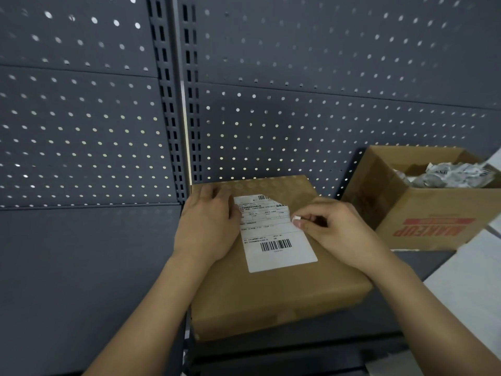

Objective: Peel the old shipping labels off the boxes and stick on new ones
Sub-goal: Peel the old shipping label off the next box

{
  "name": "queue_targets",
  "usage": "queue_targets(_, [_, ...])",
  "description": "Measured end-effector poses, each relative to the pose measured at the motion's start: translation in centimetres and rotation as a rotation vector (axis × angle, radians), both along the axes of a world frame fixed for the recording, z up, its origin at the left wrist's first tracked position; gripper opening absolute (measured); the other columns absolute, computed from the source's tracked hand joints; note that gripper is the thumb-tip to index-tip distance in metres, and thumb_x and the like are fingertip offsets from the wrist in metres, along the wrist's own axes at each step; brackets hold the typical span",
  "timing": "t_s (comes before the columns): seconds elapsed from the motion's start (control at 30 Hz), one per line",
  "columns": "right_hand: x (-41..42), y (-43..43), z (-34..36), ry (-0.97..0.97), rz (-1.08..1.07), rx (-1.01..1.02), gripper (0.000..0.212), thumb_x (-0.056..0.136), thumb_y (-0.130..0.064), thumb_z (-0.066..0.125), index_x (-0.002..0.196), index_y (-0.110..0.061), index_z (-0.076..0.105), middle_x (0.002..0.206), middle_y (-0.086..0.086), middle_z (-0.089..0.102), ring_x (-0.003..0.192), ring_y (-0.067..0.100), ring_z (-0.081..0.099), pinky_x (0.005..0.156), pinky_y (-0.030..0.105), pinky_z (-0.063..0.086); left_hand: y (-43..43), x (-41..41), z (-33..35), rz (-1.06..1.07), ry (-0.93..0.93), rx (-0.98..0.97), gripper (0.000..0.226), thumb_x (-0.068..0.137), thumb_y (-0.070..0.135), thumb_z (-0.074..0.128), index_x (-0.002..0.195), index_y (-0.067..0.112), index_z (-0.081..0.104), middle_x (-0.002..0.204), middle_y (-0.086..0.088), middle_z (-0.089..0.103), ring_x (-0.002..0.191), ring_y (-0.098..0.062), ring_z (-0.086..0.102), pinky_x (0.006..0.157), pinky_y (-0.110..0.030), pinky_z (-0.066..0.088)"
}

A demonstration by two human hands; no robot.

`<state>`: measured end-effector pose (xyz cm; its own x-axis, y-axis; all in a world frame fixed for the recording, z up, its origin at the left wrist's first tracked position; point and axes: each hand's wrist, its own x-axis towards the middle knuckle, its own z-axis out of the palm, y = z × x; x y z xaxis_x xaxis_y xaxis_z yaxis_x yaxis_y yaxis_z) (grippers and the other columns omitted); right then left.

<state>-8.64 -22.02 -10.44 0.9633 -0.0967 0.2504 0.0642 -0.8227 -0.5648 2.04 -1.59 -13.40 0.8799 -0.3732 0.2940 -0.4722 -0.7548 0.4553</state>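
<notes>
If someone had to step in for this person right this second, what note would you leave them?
Left hand rests flat on the closed box, beside the old label.
Right hand pinches the label's lifted right edge.
Done: its upper right part is off.
Left: peel the rest, stick on a new one; none in view.
Crumpled paper scraps lie in the open carton at right.

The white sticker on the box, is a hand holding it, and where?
Yes. The right hand pinches the label at its peeled right edge.
</notes>
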Motion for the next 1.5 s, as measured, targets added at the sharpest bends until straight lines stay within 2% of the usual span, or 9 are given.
queue_targets(0.17, [-0.4,0.3,-0.2,-0.090,0.009,-0.038,0.009,0.093,-0.016,0.063,0.094,-0.019,0.072,0.092,-0.012,0.062,0.088,0.005,0.059,0.079,0.020,0.045,0.1,-0.1,0.0,-0.001,-0.005,0.002,0.034,0.094,0.027,0.050,0.123,0.012,0.060,0.129,-0.010,0.053,0.122,-0.029,0.045,0.103,-0.040,0.038])
queue_targets(0.3, [-1.0,0.7,-0.1,-0.077,0.024,-0.075,0.010,0.098,-0.024,0.053,0.098,-0.023,0.064,0.078,-0.013,0.063,0.069,0.006,0.057,0.061,0.022,0.043,0.1,-0.2,0.0,0.003,0.004,0.010,0.034,0.095,0.027,0.049,0.124,0.012,0.059,0.131,-0.010,0.052,0.122,-0.029,0.045,0.104,-0.041,0.039])
queue_targets(0.4, [-1.4,0.8,-0.1,-0.113,0.064,-0.079,0.011,0.098,-0.025,0.050,0.101,-0.023,0.061,0.080,-0.014,0.063,0.070,0.008,0.057,0.059,0.025,0.044,0.0,-0.2,0.1,0.003,-0.001,0.005,0.032,0.094,0.026,0.050,0.120,0.011,0.061,0.128,-0.010,0.053,0.120,-0.030,0.046,0.101,-0.042,0.041])
queue_targets(0.57, [-1.7,0.7,-0.2,-0.159,0.152,-0.064,0.013,0.099,-0.018,0.050,0.103,-0.028,0.057,0.089,-0.029,0.057,0.083,-0.012,0.056,0.066,0.010,0.042,0.1,-0.3,0.2,-0.001,-0.001,-0.005,0.033,0.093,0.025,0.051,0.123,0.012,0.060,0.129,-0.010,0.053,0.120,-0.030,0.046,0.101,-0.042,0.040])
queue_targets(0.8, [-1.7,0.7,-0.3,-0.312,0.175,0.000,0.014,0.095,-0.029,0.045,0.100,-0.035,0.057,0.089,-0.032,0.058,0.054,0.016,0.053,0.052,0.033,0.043,0.1,-0.3,0.3,-0.001,0.008,-0.012,0.033,0.094,0.026,0.051,0.123,0.012,0.060,0.130,-0.010,0.052,0.121,-0.030,0.046,0.101,-0.041,0.039])
queue_targets(1.0, [-1.6,0.7,-0.6,-0.443,0.196,-0.005,0.019,0.094,-0.014,0.048,0.104,-0.024,0.060,0.097,-0.034,0.058,0.077,-0.008,0.058,0.065,0.011,0.044,0.1,-0.4,0.3,-0.001,-0.003,-0.024,0.034,0.094,0.025,0.052,0.125,0.013,0.060,0.127,-0.011,0.054,0.119,-0.031,0.047,0.101,-0.041,0.039])
queue_targets(1.2, [-1.7,0.3,-0.1,-0.572,0.095,0.120,0.025,0.095,-0.012,0.044,0.108,-0.020,0.063,0.095,-0.020,0.062,0.086,0.001,0.061,0.072,0.019,0.047,0.1,-0.4,0.2,0.000,0.001,-0.032,0.034,0.094,0.025,0.052,0.125,0.013,0.060,0.128,-0.011,0.054,0.119,-0.031,0.048,0.101,-0.042,0.041])
queue_targets(1.33, [-1.5,0.9,0.3,-0.384,0.089,0.054,0.023,0.098,-0.031,0.044,0.112,-0.023,0.061,0.086,-0.018,0.054,0.071,0.014,0.057,0.065,0.030,0.046,0.1,-0.4,0.3,0.001,0.000,-0.026,0.034,0.094,0.025,0.052,0.126,0.013,0.059,0.130,-0.010,0.052,0.121,-0.031,0.047,0.101,-0.043,0.040])
queue_targets(1.5, [-0.9,0.8,0.4,-0.299,0.035,0.087,0.035,0.088,-0.053,0.056,0.079,-0.019,0.056,0.079,-0.005,0.051,0.064,0.010,0.047,0.058,0.017,0.035,0.1,-0.4,0.3,-0.005,0.008,-0.022,0.034,0.095,0.026,0.052,0.125,0.013,0.060,0.131,-0.010,0.052,0.123,-0.030,0.046,0.103,-0.042,0.040])
